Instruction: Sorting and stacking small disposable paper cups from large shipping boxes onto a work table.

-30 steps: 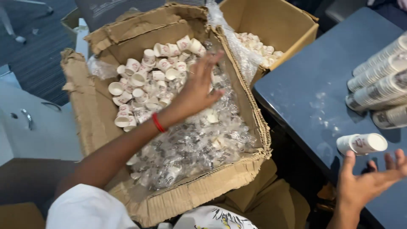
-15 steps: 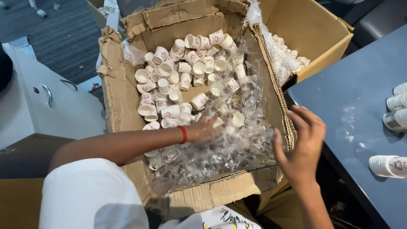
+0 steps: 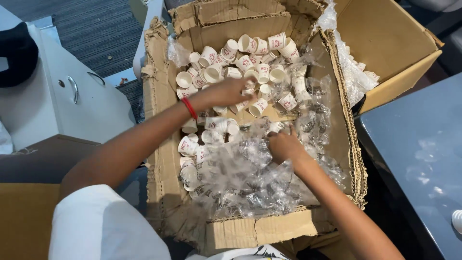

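A torn cardboard box [image 3: 159, 144] holds several small white paper cups [image 3: 262, 48] with red print, loose at its far end, and crumpled clear plastic wrap [image 3: 245, 178] at its near end. My left hand [image 3: 231, 91], with a red band [image 3: 189, 108] on the wrist, reaches in among the loose cups; its fingers curl over a few of them. My right hand [image 3: 284, 143] presses down on the plastic wrap in the box's middle, fingers bent into it. Whether either hand has a cup in its grasp is hidden.
A second open cardboard box [image 3: 399, 53] with more cups in plastic stands at the far right. A dark blue table [image 3: 418, 159] lies to the right. A white cabinet [image 3: 62, 101] with a handle sits to the left, dark carpet beyond it.
My right hand left the table side and came down into the box onto the plastic wrap. My left hand shifted farther into the loose cups. The view swung left.
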